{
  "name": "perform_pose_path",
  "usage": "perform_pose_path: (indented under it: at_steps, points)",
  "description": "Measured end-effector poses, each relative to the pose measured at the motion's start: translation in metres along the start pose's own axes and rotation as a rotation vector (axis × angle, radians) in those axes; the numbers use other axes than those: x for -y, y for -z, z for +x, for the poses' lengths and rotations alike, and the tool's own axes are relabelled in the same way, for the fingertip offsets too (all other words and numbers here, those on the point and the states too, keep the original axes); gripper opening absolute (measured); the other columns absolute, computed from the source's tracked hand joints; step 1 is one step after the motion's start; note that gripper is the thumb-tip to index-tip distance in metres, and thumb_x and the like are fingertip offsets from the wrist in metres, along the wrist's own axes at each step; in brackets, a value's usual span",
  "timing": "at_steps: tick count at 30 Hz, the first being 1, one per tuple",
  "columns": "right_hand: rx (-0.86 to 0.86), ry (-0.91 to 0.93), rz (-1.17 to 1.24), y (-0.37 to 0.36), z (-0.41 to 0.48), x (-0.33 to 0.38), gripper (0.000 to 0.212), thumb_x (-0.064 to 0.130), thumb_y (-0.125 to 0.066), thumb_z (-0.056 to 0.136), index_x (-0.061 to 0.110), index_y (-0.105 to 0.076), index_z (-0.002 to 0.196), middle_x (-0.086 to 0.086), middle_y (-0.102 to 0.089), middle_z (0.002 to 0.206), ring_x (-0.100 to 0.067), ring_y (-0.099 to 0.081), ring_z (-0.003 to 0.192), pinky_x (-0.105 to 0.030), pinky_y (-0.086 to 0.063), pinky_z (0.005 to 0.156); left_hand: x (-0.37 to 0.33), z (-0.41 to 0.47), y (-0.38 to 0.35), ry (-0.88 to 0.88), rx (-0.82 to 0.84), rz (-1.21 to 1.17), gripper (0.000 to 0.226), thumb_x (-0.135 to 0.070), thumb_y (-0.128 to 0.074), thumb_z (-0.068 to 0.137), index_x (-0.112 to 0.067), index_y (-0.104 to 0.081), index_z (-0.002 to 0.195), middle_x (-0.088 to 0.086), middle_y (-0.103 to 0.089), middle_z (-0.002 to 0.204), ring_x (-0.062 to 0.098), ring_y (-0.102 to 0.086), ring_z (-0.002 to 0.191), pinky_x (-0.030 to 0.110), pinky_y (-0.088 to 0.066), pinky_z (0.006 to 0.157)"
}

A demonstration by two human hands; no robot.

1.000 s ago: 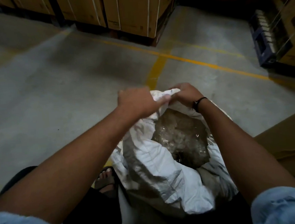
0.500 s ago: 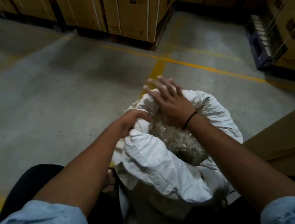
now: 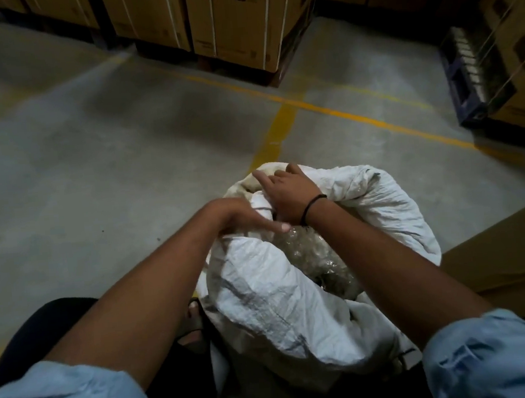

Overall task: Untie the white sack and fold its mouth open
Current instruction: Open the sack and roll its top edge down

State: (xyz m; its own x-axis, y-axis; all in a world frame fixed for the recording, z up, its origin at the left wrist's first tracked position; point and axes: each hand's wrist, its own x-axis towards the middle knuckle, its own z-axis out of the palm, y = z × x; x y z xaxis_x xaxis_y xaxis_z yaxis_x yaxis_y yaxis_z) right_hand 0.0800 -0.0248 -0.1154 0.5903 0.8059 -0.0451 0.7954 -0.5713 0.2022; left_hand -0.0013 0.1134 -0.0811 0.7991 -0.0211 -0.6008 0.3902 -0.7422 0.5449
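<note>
The white woven sack [image 3: 263, 297] stands on the floor between my knees, its mouth open and rolled outward on the near and right sides. Crumpled clear plastic [image 3: 311, 258] fills the inside. My right hand [image 3: 286, 193], with a black band at the wrist, presses on the far left rim, fingers curled over the fabric. My left hand [image 3: 240, 216] lies on the left rim just below it, fingers stretched toward the right wrist and bearing on the cloth. Whether either hand truly pinches the fabric is hard to tell.
Grey concrete floor with yellow painted lines [image 3: 342, 112]. Strapped cardboard cartons on a pallet [image 3: 239, 26] stand ahead; more cartons on a blue pallet [image 3: 467, 85] at right. A brown carton [image 3: 507, 256] sits close on the right. My sandalled foot [image 3: 195, 319] is beside the sack.
My right hand went from spread flat over the far rim to curled down on its left part. My left hand slid right along the left rim. The rim is rolled further out.
</note>
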Motion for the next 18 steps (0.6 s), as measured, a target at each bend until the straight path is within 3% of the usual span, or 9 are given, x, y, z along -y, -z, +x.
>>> perform_pose_path:
  at_steps: [3,6,7,9,11,13,15,16,18]
  points:
    - [0.114,-0.045,0.092,0.007,0.004,-0.006,0.094,0.045,-0.071,0.071,0.016,-0.028,0.150,-0.008,-0.067,0.123,-0.028,-0.060,0.116,-0.045,-0.032,0.103,0.011,0.003,-0.007,-0.059,0.013,-0.295,0.063,-0.048,-0.089,0.069,-0.021,-0.065,0.120,-0.001,-0.072,0.115,0.017,-0.066,0.103,0.032,-0.052,0.092]
    - [0.261,-0.062,0.496,0.020,0.012,-0.022,0.085,0.053,-0.071,0.063,0.022,-0.048,0.138,-0.006,-0.066,0.127,-0.025,-0.061,0.114,-0.040,-0.045,0.100,0.027,-0.004,0.007,-0.039,0.108,-0.685,0.062,-0.047,-0.088,0.069,-0.012,-0.067,0.116,0.009,-0.078,0.103,0.024,-0.075,0.097,0.040,-0.059,0.092]
    - [0.279,-0.045,0.618,0.021,0.015,-0.023,0.077,0.050,-0.072,0.060,0.022,-0.056,0.130,-0.003,-0.069,0.121,-0.023,-0.064,0.108,-0.040,-0.050,0.095,0.033,-0.007,0.010,-0.026,0.112,-0.751,0.069,-0.056,-0.084,0.068,-0.009,-0.067,0.116,0.009,-0.079,0.097,0.020,-0.076,0.091,0.035,-0.061,0.085]
    - [0.387,-0.064,0.772,0.025,0.023,-0.016,0.053,0.027,-0.078,0.061,0.015,-0.067,0.112,-0.004,-0.073,0.104,-0.025,-0.068,0.096,-0.041,-0.055,0.087,0.038,-0.012,0.008,-0.035,0.166,-0.929,0.073,-0.068,-0.068,0.066,-0.008,-0.067,0.109,0.003,-0.077,0.081,0.010,-0.074,0.075,0.024,-0.059,0.069]
    - [0.484,-0.133,0.837,0.023,0.026,-0.007,0.044,0.017,-0.076,0.056,0.004,-0.072,0.098,-0.012,-0.074,0.097,-0.031,-0.068,0.092,-0.039,-0.054,0.083,0.043,-0.006,-0.003,-0.003,0.206,-1.034,0.063,-0.069,-0.054,0.083,-0.015,-0.066,0.111,0.004,-0.073,0.092,0.011,-0.068,0.077,0.023,-0.057,0.067]
    - [0.525,-0.192,0.851,0.010,0.029,-0.004,0.030,0.017,-0.071,0.060,0.002,-0.073,0.086,-0.014,-0.074,0.092,-0.032,-0.067,0.088,-0.035,-0.052,0.077,0.037,-0.007,-0.003,0.087,0.044,-0.716,0.065,-0.075,-0.051,0.085,-0.021,-0.063,0.117,0.006,-0.069,0.120,0.012,-0.065,0.086,0.024,-0.053,0.072]
    - [0.521,-0.258,0.851,-0.002,0.033,-0.002,0.015,0.018,-0.068,0.068,0.010,-0.070,0.081,-0.008,-0.072,0.088,-0.025,-0.066,0.085,-0.028,-0.051,0.073,0.026,-0.011,0.005,0.216,-0.227,-0.208,0.102,-0.094,-0.057,0.061,-0.017,-0.058,0.128,0.011,-0.061,0.135,0.024,-0.064,0.105,0.034,-0.052,0.085]
    - [0.499,-0.284,0.849,-0.004,0.034,-0.002,0.027,0.026,-0.067,0.064,0.012,-0.069,0.087,-0.006,-0.071,0.092,-0.025,-0.066,0.089,-0.031,-0.053,0.078,0.019,-0.015,0.010,0.276,-0.321,0.002,0.118,-0.098,-0.058,0.050,-0.018,-0.052,0.136,0.012,-0.056,0.141,0.030,-0.060,0.116,0.040,-0.050,0.094]
    - [0.405,-0.297,0.751,-0.009,0.036,-0.006,0.062,0.038,-0.064,0.057,0.017,-0.063,0.115,-0.007,-0.070,0.110,-0.029,-0.064,0.105,-0.035,-0.050,0.088,0.003,-0.023,0.012,0.242,-0.300,0.198,0.114,-0.093,-0.062,0.057,-0.023,-0.044,0.146,0.010,-0.051,0.148,0.034,-0.052,0.129,0.042,-0.045,0.104]
